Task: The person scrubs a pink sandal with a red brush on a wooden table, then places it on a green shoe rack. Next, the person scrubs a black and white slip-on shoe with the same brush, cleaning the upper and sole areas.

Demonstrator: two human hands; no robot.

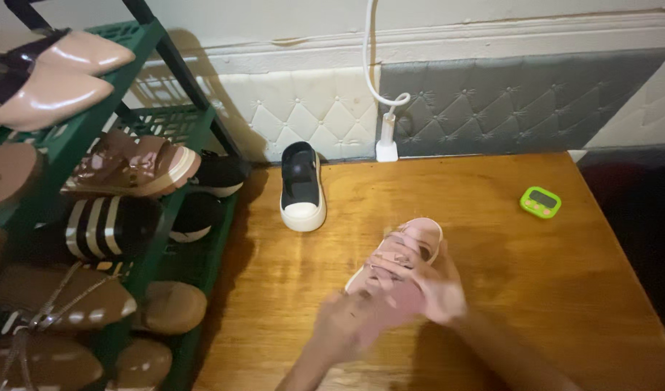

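A pink sneaker (408, 246) lies on the wooden table (535, 289) with its toe toward me. My right hand (437, 286) rests on its right side, fingers curled over the laces. My left hand (347, 318) grips the toe end from the left; it is blurred. A black sneaker with a white toe cap (302, 187) stands alone further back, near the wall.
A green shoe rack (169, 210) on the left holds several shoes and sandals. A small green timer (540, 202) lies at the right of the table. A white cable with a plug (386, 137) hangs down the padded wall.
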